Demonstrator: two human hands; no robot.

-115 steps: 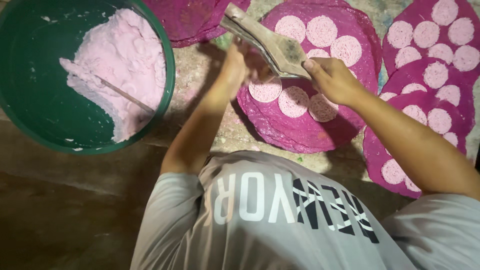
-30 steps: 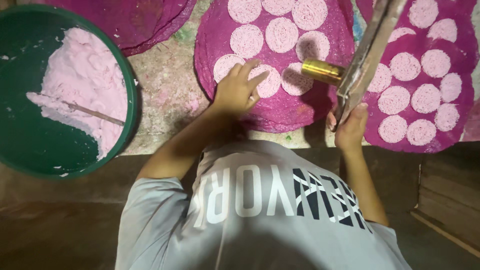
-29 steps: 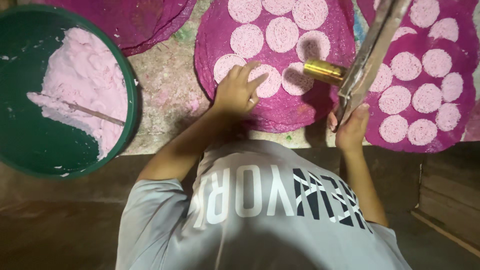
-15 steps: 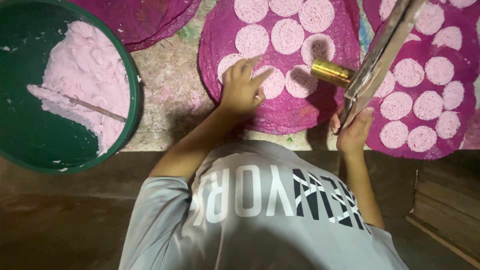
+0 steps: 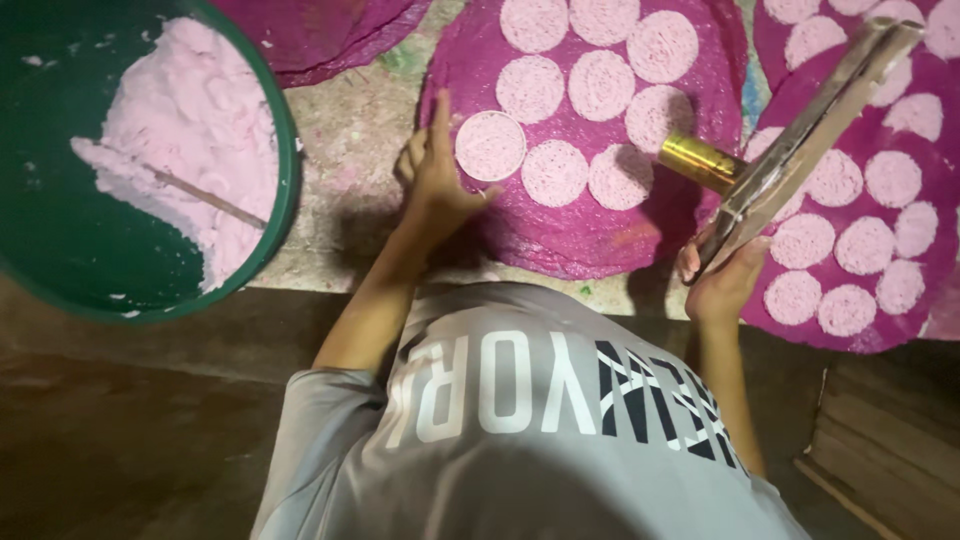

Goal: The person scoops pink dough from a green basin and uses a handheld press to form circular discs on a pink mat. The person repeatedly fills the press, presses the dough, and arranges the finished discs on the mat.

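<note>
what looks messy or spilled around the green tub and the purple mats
Pale pink crumbs are scattered on the bare floor between the round green tub and the middle purple round mat. White specks also dot the tub's inside wall. The pink discs sit in tidy rows.

At twelve o'clock of the left hand (image 5: 437, 178), bare tray (image 5: 455, 85) edge lies free; pink discs (image 5: 555, 172) crowd three o'clock, the green basin (image 5: 275, 215) blocks nine.
</note>
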